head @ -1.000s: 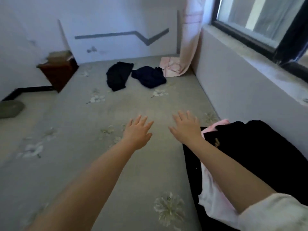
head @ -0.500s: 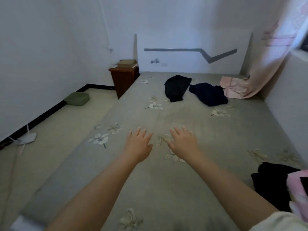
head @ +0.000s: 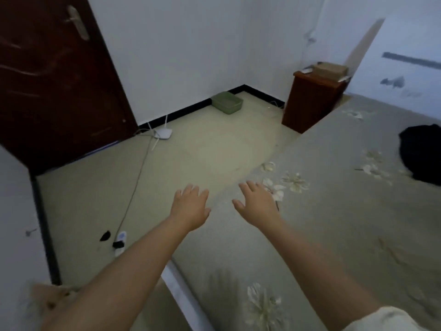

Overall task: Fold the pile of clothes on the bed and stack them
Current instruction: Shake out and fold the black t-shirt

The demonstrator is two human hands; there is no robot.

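Both my arms stretch forward with flat palms facing down and fingers spread, holding nothing. My left hand [head: 189,207] hovers over the bed's left edge and the floor beside it. My right hand [head: 259,204] hovers over the grey flowered bed sheet [head: 334,235]. Only one black garment [head: 422,155] shows, lying crumpled on the bed at the far right edge of the view, well away from both hands. The pile of clothes is out of view.
A dark wooden door [head: 55,75] stands at the left. On the floor lie a white router [head: 163,134] with its cable, a power strip [head: 119,243] and a green tray [head: 227,102]. A brown bedside cabinet [head: 310,101] stands against the bed's far left side.
The view has swung far to the left, from the window-side clothes pile to the door and floor. Both hands stayed open and outstretched, now over the bed's left edge.
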